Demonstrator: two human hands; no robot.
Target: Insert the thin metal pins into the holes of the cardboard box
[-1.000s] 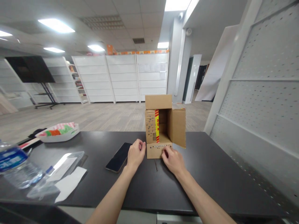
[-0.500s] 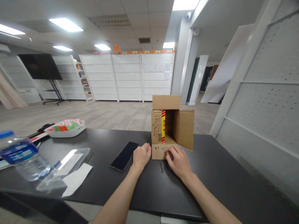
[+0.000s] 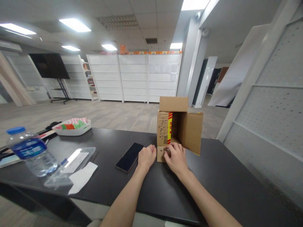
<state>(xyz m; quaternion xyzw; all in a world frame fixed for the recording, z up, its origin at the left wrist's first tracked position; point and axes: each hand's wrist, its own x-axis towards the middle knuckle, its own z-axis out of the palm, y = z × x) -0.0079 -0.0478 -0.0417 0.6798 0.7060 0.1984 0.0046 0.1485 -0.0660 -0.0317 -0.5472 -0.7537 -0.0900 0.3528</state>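
One black table (image 3: 208,176) stretches before us, an open cardboard box (image 3: 183,129) standing on it, ahead of our hands. Our right hand (image 3: 176,156), fingers bent, is at its lower flap; our left (image 3: 146,156) is curled just beside. We cannot tell whether either holds anything. Left of these lies a phone (image 3: 129,157); grey spots (image 3: 163,126) dot the box.

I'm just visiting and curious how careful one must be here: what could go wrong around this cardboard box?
The right hand is at the lower front flap, so pressing too hard might bend it or shift the cardboard box. The phone lies just left of the left hand, so a sideways move could knock it. The open side flap sticks out near the right hand and might get caught if that hand lifts.
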